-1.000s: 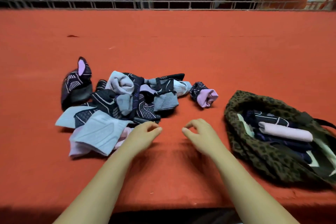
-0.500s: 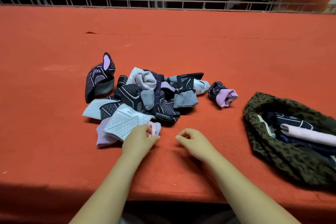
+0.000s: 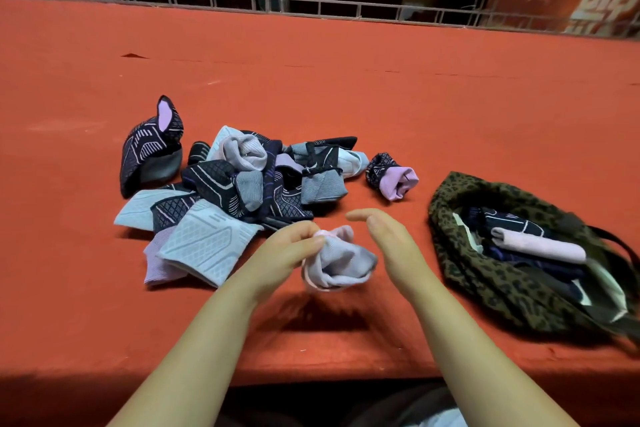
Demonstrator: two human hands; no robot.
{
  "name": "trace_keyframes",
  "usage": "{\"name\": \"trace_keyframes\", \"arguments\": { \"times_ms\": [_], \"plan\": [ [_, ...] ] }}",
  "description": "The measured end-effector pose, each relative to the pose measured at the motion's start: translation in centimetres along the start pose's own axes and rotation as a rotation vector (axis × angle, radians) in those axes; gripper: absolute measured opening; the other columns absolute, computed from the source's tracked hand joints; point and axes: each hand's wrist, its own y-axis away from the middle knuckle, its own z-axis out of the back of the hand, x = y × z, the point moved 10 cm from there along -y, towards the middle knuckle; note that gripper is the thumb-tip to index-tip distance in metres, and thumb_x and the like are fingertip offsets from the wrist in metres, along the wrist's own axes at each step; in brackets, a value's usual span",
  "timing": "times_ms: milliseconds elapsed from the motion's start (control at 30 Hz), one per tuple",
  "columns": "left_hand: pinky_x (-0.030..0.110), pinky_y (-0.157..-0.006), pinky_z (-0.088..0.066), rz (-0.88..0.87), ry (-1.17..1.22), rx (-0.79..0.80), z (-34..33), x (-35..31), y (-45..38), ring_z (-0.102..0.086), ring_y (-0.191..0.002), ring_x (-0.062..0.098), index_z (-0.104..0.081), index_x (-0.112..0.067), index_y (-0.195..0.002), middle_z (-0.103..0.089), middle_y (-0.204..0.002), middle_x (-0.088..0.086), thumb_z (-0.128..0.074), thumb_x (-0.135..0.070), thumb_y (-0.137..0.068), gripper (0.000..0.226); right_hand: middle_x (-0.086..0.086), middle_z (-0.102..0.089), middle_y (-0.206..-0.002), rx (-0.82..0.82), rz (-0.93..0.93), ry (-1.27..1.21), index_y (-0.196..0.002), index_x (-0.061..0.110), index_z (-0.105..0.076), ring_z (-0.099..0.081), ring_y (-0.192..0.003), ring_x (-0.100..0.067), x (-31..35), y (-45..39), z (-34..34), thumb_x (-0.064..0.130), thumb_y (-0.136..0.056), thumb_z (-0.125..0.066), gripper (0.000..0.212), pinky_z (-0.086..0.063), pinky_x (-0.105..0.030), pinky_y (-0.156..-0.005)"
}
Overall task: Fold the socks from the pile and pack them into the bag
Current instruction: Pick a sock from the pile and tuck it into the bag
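A pile of socks (image 3: pixel 242 184) in black, grey, pale blue and lilac lies on the red table, left of centre. My left hand (image 3: pixel 287 250) pinches a crumpled lilac-grey sock (image 3: pixel 341 260) by its pink cuff and holds it just above the table, in front of the pile. My right hand (image 3: pixel 391 239) hovers right beside that sock with relaxed fingers, holding nothing. A leopard-print bag (image 3: pixel 485 284) lies open at the right, with folded dark and pink socks inside.
A rolled black-and-lilac sock (image 3: pixel 393 177) lies apart between the pile and the bag. A black-and-lilac sock (image 3: pixel 149 152) stands up at the pile's left. The red table (image 3: pixel 346 80) runs back to a metal rail (image 3: pixel 311 7). Its front edge lies under my forearms.
My left hand took hold of the lilac-grey sock at the pile's near edge and lifted it towards the middle. My right hand uncurled and rose beside it.
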Motion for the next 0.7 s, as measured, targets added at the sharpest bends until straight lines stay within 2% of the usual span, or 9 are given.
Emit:
{"name": "trace_keyframes", "arguments": {
  "times_ms": [67,133,167,233,300,400,500,600,700],
  "plan": [
    [0.016,-0.054,-0.037,-0.004,0.068,0.089,-1.3,-0.3,0.1,-0.046,-0.059,0.002,-0.05,-0.013,-0.076,-0.055,-0.063,-0.011,-0.056,-0.022,-0.076,0.01,0.001,-0.06,-0.113,0.11,0.021,-0.081,-0.106,0.009,-0.062,-0.054,-0.101,0.015,0.5,0.4,-0.9,0.056,-0.088,-0.043,0.053,-0.038,-0.003,-0.083],
    [0.017,-0.055,-0.039,-0.001,0.108,0.11,-1.6,-0.3,0.2,-0.049,-0.061,0.005,-0.05,-0.012,-0.078,-0.057,-0.067,-0.007,-0.06,-0.025,-0.074,0.017,0.007,-0.064,-0.109,0.205,-0.02,-0.109,-0.103,0.017,-0.064,-0.056,-0.105,0.008,-0.4,0.8,-2.0,0.08,-0.078,-0.035,0.074,-0.04,-0.009,-0.088],
    [0.017,-0.056,-0.041,0.001,0.127,0.102,-1.6,-0.3,0.2,-0.051,-0.062,0.005,-0.05,-0.012,-0.079,-0.058,-0.068,-0.006,-0.061,-0.025,-0.073,0.018,0.008,-0.066,-0.102,0.245,-0.061,-0.125,-0.1,0.02,-0.065,-0.059,-0.099,-0.001,-0.9,1.0,-2.6,0.084,-0.074,-0.033,0.076,-0.042,-0.015,-0.087],
    [0.017,-0.056,-0.042,0.008,0.17,0.072,-1.3,0.0,0.4,-0.052,-0.06,0.004,-0.049,-0.011,-0.079,-0.058,-0.065,-0.006,-0.056,-0.021,-0.076,0.012,0.002,-0.064,-0.085,0.291,-0.146,-0.125,-0.091,0.018,-0.064,-0.057,-0.081,-0.013,-2.3,1.4,-3.4,0.088,-0.071,-0.033,0.079,-0.043,-0.026,-0.074],
    [0.017,-0.055,-0.04,0.021,0.177,0.035,-1.0,0.5,0.6,-0.049,-0.058,0.005,-0.049,-0.011,-0.078,-0.055,-0.064,-0.005,-0.054,-0.021,-0.079,0.012,0.004,-0.056,-0.071,0.279,-0.2,-0.149,-0.079,0.019,-0.059,-0.047,-0.066,-0.01,-3.0,2.1,-4.1,0.086,-0.071,-0.038,0.071,-0.037,-0.025,-0.062],
    [0.022,-0.055,-0.032,0.052,0.116,-0.05,0.0,1.5,0.7,-0.039,-0.058,0.007,-0.048,-0.013,-0.077,-0.045,-0.066,0.001,-0.06,-0.023,-0.083,0.017,0.017,-0.046,-0.054,0.194,-0.232,-0.185,-0.058,0.025,-0.053,-0.037,-0.054,0.002,-3.1,2.5,-4.5,0.059,-0.089,-0.046,0.046,-0.032,-0.022,-0.056],
    [0.02,-0.052,-0.033,0.084,0.187,-0.194,2.0,2.4,0.8,-0.04,-0.057,0.008,-0.049,-0.015,-0.073,-0.046,-0.063,-0.001,-0.058,-0.024,-0.081,0.015,0.015,-0.041,-0.049,0.065,-0.197,-0.254,-0.059,0.021,-0.042,-0.033,-0.049,0.002,-2.9,2.1,-3.2,0.034,-0.085,-0.061,0.035,-0.03,-0.019,-0.049],
    [0.016,-0.05,-0.039,0.102,0.266,-0.28,3.2,2.6,0.9,-0.044,-0.055,0.005,-0.048,-0.015,-0.074,-0.048,-0.063,-0.003,-0.048,-0.014,-0.095,0.021,0.01,-0.042,-0.051,-0.026,-0.261,-0.377,-0.054,0.022,-0.045,-0.035,-0.048,-0.003,-4.3,1.9,-1.2,0.038,-0.073,-0.063,0.031,-0.03,-0.022,-0.047],
    [0.015,-0.047,-0.042,0.127,0.281,-0.329,3.6,2.6,0.8,-0.039,-0.043,0.001,-0.052,-0.015,-0.073,-0.043,-0.05,-0.007,-0.041,-0.013,-0.098,0.027,0.002,-0.049,-0.058,-0.067,-0.322,-0.454,-0.052,0.022,-0.053,-0.044,-0.051,-0.009,-5.2,2.0,0.1,0.048,-0.062,-0.073,0.034,-0.035,-0.025,-0.05]
  ]
}}
